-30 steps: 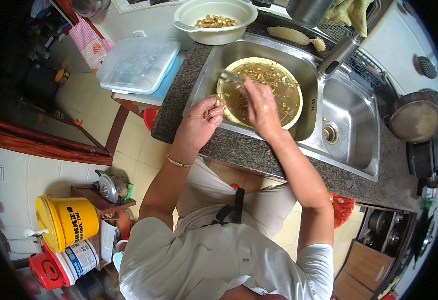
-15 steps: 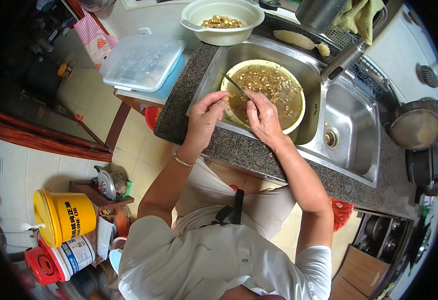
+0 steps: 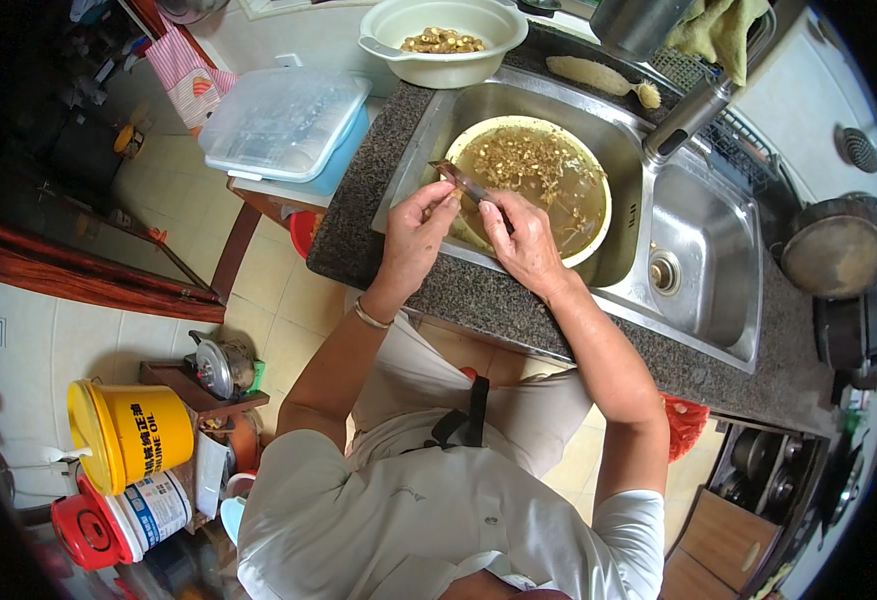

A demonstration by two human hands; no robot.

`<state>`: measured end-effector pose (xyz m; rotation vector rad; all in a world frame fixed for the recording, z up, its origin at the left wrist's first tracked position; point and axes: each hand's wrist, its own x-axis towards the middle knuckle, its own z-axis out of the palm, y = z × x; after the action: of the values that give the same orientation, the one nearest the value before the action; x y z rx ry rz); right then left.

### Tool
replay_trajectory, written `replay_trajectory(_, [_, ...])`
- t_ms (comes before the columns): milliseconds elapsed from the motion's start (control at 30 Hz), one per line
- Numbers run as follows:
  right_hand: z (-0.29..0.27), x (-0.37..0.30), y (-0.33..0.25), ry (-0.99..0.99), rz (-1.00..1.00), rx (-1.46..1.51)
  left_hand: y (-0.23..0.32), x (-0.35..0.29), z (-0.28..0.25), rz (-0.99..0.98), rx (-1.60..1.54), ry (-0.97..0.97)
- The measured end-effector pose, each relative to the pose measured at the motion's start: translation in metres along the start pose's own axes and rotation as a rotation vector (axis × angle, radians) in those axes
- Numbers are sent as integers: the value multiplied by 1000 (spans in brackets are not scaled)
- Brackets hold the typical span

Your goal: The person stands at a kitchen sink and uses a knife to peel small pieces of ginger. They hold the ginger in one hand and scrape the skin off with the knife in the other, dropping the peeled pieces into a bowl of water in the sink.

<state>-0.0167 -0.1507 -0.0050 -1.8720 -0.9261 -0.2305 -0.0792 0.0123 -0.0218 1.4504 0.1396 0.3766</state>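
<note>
My left hand (image 3: 416, 235) pinches a small brown piece at its fingertips, over the near rim of a cream basin (image 3: 586, 165) that sits in the left sink bowl. My right hand (image 3: 523, 240) grips a small knife (image 3: 461, 180) whose blade points left to the piece in my left hand. The basin holds murky brown water with many small pale and brown pieces floating in it. A bracelet circles my left wrist.
A pale green bowl (image 3: 444, 62) of peeled pieces stands behind the sink, next to a loofah (image 3: 598, 78). A clear lidded box (image 3: 283, 125) lies left of the dark granite counter (image 3: 358, 215). The right sink bowl (image 3: 703, 255), a tap (image 3: 693, 110), a pot (image 3: 830, 250) and yellow bucket (image 3: 128, 432) are around.
Both hands have lifted out of the basin and come toward its near rim. The knife blade now meets the piece held in my left fingertips.
</note>
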Motion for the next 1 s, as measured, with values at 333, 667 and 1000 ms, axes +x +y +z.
replay_trajectory(333, [0,2,5,3,38,-43,5,-4,7,12,-64,-33])
replay_trajectory(667, [-1,0,-3,-13,84,12,-13,1,0,158,141,-26])
replay_trajectory(1000, [1,5,-1,-32,2,6,4,-3,-2,44,56,-115])
